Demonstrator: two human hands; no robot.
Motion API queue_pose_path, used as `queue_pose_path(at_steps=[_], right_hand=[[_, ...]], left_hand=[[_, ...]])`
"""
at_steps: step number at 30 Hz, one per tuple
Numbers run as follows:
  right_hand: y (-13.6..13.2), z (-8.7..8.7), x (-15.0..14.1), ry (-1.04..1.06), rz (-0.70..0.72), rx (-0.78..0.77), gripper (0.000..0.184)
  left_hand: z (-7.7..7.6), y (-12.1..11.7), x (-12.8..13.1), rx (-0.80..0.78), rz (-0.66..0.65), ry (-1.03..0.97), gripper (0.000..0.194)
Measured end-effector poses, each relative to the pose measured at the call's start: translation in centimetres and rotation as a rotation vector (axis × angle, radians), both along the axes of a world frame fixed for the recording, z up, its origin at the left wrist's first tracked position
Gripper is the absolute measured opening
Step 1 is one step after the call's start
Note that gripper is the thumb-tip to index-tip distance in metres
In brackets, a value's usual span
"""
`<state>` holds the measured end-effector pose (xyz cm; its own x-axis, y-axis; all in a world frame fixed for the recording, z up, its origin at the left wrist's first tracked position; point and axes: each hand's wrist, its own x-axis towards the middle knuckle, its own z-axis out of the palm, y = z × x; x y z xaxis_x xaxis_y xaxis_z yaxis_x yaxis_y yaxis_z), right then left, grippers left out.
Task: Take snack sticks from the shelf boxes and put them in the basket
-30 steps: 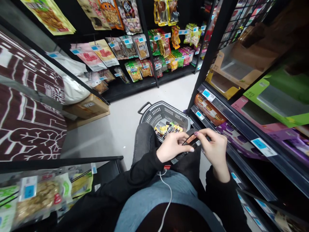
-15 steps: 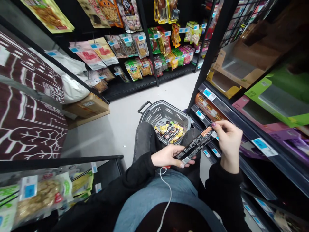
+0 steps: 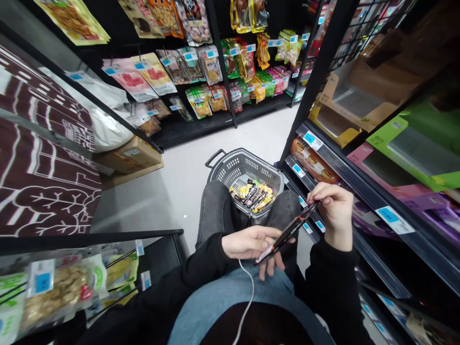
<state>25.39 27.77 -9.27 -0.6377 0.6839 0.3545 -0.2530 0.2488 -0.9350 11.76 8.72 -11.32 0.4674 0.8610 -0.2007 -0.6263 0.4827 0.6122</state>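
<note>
A long, flat black snack packet (image 3: 287, 234) is turned nearly edge-on above my lap, slanting up to the right. Its top end is pinched between the thumb and fingers of my right hand (image 3: 334, 208). At the lower end, my left hand (image 3: 249, 243) holds it loosely, with the thumb on the near side and some fingertips showing below the packet. Just past my knees stands a grey plastic basket (image 3: 247, 160). Several black and yellow snack packets (image 3: 257, 196) lie inside it.
Close on my right, a shelf rack (image 3: 359, 191) holds open display boxes (image 3: 398, 148) and price labels. Hanging snack bags (image 3: 199, 103) fill the black rack ahead. To the left are a cardboard box (image 3: 131, 155) and a low shelf with bagged food (image 3: 57, 292).
The packet has turned from showing its printed face to nearly edge-on. My right hand has shifted slightly left and down, and the left hand's lower fingers have spread downward.
</note>
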Motion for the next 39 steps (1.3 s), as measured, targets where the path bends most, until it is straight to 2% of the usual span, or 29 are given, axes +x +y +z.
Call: queue_pose_path(at_steps=[2,4,7,9,11,13,16,19,21,24,27,30,32,33,34,36,39], right_hand=[[-0.6,0.5,-0.2,-0.054,0.019,-0.033,0.052],[-1.4,1.1,-0.5,-0.117,-0.003,-0.097,0.058],[-2.5,1.7,-0.9,-0.174,-0.071,-0.197,0.051],[-2.9,1.6,-1.2,-0.195,-0.144,-0.240,0.039],[-3.0,1.3,-1.3,-0.193,-0.185,-0.255,0.026],[-2.8,1.4,-1.2,-0.148,-0.210,-0.256,0.020],[-1.8,2.1,-0.4,-0.028,-0.292,-0.237,0.015],[-0.7,2.8,0.6,0.006,-0.335,-0.175,0.013],[-0.2,2.5,0.7,-0.023,-0.320,-0.131,0.014],[-0.2,-0.1,-0.9,-0.075,-0.298,-0.072,0.016],[-0.5,-5.5,-4.3,-0.141,-0.230,-0.013,0.022],[-0.4,-11.9,-8.2,-0.322,-0.140,0.013,0.030],[0.1,-15.0,-10.1,-0.545,-0.148,0.032,0.033],[0.4,-15.8,-10.7,-0.633,-0.172,0.040,0.035],[0.9,-16.1,-10.9,-0.692,-0.208,0.048,0.036],[1.8,-15.2,-10.5,-0.716,-0.279,0.073,0.031],[3.3,-11.1,-7.6,-0.662,-0.339,0.161,0.021]], left_hand=[[0.3,0.6,0.5,-0.046,0.158,0.123,0.049],[0.5,1.2,0.8,-0.061,0.353,0.335,0.040],[0.6,1.9,0.9,-0.040,0.505,0.690,0.031],[0.6,2.1,0.7,-0.039,0.526,0.824,0.028],[0.3,2.1,0.6,-0.048,0.484,0.879,0.028],[-0.2,1.8,0.5,-0.071,0.384,0.849,0.029],[-1.6,0.6,0.9,-0.127,0.264,0.700,0.032],[-3.4,-0.8,1.0,-0.172,0.330,0.621,0.035],[-4.5,-1.5,0.4,-0.186,0.369,0.691,0.034],[-5.8,-2.2,-1.0,-0.137,0.294,0.970,0.027],[-6.5,-2.8,-2.1,-0.051,0.154,1.223,0.022],[-6.7,-3.3,-2.4,-0.004,0.068,1.332,0.024],[-6.6,-3.4,-2.4,0.023,0.025,1.384,0.028],[-6.5,-3.5,-2.4,0.042,0.010,1.406,0.029],[-6.4,-3.5,-2.4,0.059,0.003,1.421,0.031],[-6.2,-3.5,-2.5,0.089,0.008,1.427,0.035],[-6.6,-3.1,-3.3,0.054,-0.024,1.457,0.039]])
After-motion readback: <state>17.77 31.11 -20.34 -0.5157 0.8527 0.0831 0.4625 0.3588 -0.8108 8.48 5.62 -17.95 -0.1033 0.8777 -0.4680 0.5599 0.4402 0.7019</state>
